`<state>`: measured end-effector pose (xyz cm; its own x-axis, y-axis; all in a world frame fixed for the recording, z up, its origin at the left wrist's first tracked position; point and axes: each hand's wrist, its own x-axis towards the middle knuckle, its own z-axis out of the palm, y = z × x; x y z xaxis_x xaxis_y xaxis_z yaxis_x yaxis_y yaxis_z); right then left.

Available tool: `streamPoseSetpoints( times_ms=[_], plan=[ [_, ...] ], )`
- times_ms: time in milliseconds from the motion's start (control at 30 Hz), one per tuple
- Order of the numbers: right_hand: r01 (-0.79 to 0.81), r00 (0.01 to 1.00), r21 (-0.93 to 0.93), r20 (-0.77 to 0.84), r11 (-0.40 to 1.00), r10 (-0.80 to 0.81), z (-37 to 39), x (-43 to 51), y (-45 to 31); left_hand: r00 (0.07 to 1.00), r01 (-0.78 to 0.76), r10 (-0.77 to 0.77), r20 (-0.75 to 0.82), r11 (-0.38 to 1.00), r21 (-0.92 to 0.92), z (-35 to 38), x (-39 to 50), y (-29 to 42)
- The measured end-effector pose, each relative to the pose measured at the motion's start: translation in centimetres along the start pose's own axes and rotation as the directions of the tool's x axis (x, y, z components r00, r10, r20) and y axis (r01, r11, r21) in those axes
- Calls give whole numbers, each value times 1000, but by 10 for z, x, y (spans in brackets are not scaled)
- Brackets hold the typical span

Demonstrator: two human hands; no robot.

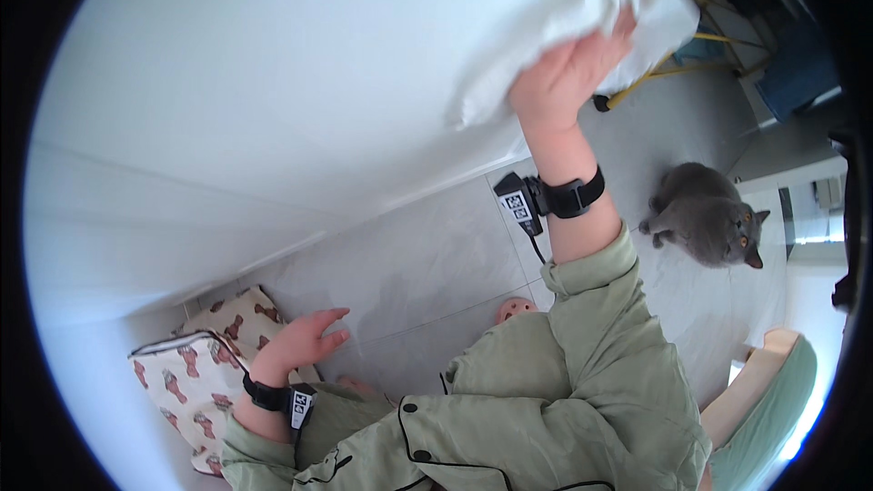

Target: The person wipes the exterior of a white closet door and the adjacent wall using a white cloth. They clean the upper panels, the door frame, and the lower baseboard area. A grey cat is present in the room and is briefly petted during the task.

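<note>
My right hand (569, 75) is raised at the upper right and presses a crumpled white cloth (498, 78) flat against a pale, smooth wall (273, 68). The cloth is partly blurred, and a corner of it hangs past the wall's edge. Lower left, my left hand (303, 342) hangs with thumb and fingers apart, holding nothing. It is nearest to a cream fabric bag (184, 382) with a brown bear-like print. Each wrist has a black strap with a small device on it.
A grey cat (709, 218) sits on the grey tiled floor (423, 273) at the right, looking up. Behind it stands a yellow-legged metal frame (641, 85) with a black foot. A padded green and beige item (764, 395) is at the lower right. A pink clog (516, 309) shows below me.
</note>
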<state>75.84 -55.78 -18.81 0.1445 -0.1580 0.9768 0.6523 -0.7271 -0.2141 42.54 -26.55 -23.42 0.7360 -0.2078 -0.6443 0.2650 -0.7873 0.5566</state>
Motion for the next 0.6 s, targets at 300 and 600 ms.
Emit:
streamPoseSetpoints(
  times_ms=[300, 600],
  plan=[
    [-920, 141, 387, 469, -60, 872, -48, -163, 85, 998, 1, -1, -60, 1000, -3, -2, -30, 2],
    [-850, -210, 210, 707, -484, 676, -45, -239, 42, 997, -41, 40, -71, 999, -9, -2, -54, -23]
  ],
)
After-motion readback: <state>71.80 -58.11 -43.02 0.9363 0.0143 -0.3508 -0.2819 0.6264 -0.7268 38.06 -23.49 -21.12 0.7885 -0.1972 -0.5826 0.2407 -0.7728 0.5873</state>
